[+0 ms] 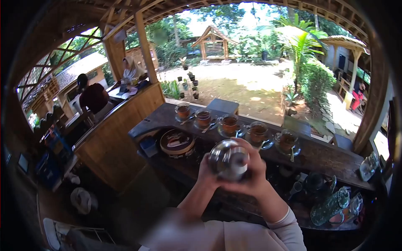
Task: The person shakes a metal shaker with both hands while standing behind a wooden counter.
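Note:
Between my two hands is a shiny, rounded container (224, 157), silvery and glass-like, partly blurred; its exact kind is not clear. My left hand (205, 173) wraps its left side and underside. Closed round the right side and top is my right hand (256, 169). Beyond them, several clear glass cups of brown drink stand in a row on saucers along the dark wooden counter (326, 161). The cup (258, 133) just past my right hand is among the nearest, and another cup (287, 141) sits to its right. Spoons lie on some saucers.
A round brown tin (177, 142) and a blue box (148, 146) sit on the lower shelf at left. At right are a green speckled pitcher (331, 207) and glassware (369, 166). Two people are behind the wooden partition (121, 146); another person (358, 97) sits far right.

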Demonstrator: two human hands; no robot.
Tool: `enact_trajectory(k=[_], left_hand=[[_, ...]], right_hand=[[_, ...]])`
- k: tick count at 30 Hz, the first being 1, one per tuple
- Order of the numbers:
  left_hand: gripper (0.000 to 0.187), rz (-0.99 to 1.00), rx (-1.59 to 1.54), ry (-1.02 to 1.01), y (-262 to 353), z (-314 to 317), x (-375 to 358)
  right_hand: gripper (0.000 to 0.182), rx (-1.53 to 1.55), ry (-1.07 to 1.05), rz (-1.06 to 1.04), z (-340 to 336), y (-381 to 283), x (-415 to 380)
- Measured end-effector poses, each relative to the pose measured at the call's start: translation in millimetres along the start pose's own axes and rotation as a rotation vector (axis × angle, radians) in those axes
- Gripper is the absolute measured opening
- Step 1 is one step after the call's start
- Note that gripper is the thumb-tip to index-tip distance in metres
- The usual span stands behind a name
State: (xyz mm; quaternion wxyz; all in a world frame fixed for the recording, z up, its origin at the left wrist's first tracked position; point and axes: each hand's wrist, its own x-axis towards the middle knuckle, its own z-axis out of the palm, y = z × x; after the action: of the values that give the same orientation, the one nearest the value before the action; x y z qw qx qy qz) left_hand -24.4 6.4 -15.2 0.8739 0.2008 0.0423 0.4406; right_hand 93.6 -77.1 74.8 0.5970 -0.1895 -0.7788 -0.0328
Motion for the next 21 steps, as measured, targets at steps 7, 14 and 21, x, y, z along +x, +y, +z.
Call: enact_trajectory(k=[7, 14, 21], left_hand=[[0.03, 0.143, 0.255, -0.2, -36.1, 44.1, 18.2], [0.035, -0.219, 0.06, -0.214, -83.9, 60.3, 34.1], [0.021, -0.494, -0.07, -0.58, -134.5, 137.3, 26.5]], right_hand=[[0.066, -0.047, 0.103, 0.182, -40.2, -57.3, -7.3], [0.076, -0.255, 0.302, -0.097, -76.7, -73.7, -21.8], [0.07, -0.465, 0.099, -0.021, -117.4, -160.1, -33.3]])
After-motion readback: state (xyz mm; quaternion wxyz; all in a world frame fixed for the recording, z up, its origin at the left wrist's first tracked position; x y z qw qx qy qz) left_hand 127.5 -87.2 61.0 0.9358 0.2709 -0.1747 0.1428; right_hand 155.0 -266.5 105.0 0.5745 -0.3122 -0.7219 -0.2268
